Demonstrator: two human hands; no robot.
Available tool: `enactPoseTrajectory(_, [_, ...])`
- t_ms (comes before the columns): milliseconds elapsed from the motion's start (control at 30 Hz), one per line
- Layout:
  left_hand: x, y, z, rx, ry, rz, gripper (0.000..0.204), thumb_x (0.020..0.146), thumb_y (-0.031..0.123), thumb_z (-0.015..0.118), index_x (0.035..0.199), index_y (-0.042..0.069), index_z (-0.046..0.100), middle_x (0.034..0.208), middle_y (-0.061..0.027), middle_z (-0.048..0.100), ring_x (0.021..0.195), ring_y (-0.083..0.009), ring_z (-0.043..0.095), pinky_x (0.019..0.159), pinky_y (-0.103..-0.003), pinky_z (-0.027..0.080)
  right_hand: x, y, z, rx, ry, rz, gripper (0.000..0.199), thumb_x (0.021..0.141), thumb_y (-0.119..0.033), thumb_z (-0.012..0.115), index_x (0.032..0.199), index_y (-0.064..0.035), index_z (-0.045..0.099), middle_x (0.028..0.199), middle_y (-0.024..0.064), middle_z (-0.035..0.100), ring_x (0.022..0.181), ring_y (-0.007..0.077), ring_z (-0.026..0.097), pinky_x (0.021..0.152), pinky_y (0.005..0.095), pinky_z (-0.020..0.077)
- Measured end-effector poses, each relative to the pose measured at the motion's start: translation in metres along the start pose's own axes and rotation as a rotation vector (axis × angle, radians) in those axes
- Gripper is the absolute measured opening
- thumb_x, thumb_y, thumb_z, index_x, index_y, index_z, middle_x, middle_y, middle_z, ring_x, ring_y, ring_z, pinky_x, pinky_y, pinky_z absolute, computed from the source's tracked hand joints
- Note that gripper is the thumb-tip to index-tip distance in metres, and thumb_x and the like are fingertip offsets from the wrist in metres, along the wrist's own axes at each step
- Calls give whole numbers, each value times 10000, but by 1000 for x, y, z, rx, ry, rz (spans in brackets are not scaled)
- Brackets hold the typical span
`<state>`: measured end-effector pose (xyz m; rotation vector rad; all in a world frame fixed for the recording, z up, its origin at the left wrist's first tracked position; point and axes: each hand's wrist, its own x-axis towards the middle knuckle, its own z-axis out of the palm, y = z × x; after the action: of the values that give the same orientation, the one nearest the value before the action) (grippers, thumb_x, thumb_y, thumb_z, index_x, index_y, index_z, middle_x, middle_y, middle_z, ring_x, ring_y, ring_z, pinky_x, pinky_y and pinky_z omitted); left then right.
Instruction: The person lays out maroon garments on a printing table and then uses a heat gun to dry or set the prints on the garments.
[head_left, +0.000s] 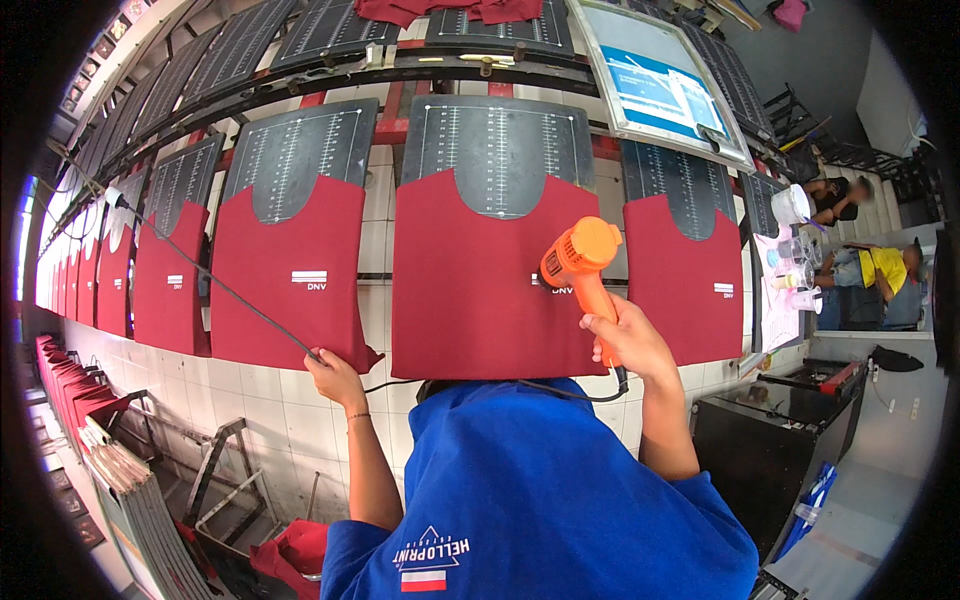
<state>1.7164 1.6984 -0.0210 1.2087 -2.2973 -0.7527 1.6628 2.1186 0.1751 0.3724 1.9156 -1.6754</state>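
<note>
My right hand (pixel 625 335) is wrapped round the handle of an orange heat gun (pixel 588 242). Its nozzle sits over the small white print on a dark red shirt (pixel 480 290), partly covering that print. The shirt is stretched over a black printing board (pixel 500 140) with white ruler marks. To the left, my left hand (pixel 335 378) pinches a dark power cord (pixel 235 292), which runs up to a white plug connector (pixel 116 197) and also passes in front of me to the gun. A second red shirt (pixel 285 280) lies just above my left hand.
More red shirts on boards line up to both sides, among them one shirt (pixel 685 290) at right. A framed screen (pixel 665 85) rests across the far boards. Tubs (pixel 790 205) stand at right, above a black cabinet (pixel 770 430). Two people are in the right background.
</note>
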Motion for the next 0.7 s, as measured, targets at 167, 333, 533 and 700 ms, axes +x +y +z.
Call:
enactPoseTrajectory(167, [-1,2,-1,-1,-8,3,223,954,202,477,1032,13,566,900,-193,686,839,-385,660,707,-459,491,-3,5,-3,-24,38,-16,326,929,-182,604,1176,2,496,730,-18,507,543,70,539,511,244,497])
enactPoseTrajectory(333, [-1,-2,2,-32,21,27,215,950,197,487,1022,12,571,911,-198,686,842,-379,662,706,-461,491,-4,7,-4,-11,62,1,300,924,-169,603,1147,6,505,752,-9,525,546,69,544,521,248,507])
enactPoseTrajectory(533, [1,-4,1,6,1,32,223,951,201,482,1022,8,569,913,-203,683,838,-382,661,703,-463,491,-8,9,-8,-37,84,5,269,919,-140,589,1128,13,518,812,10,565,560,70,549,536,256,519])
enactPoseTrajectory(700, [0,-2,0,-20,-10,27,235,953,202,477,1038,1,565,932,-199,682,863,-375,661,723,-455,495,-10,12,-10,-44,105,-7,242,922,-142,584,1100,9,521,831,19,579,567,75,563,530,253,519])
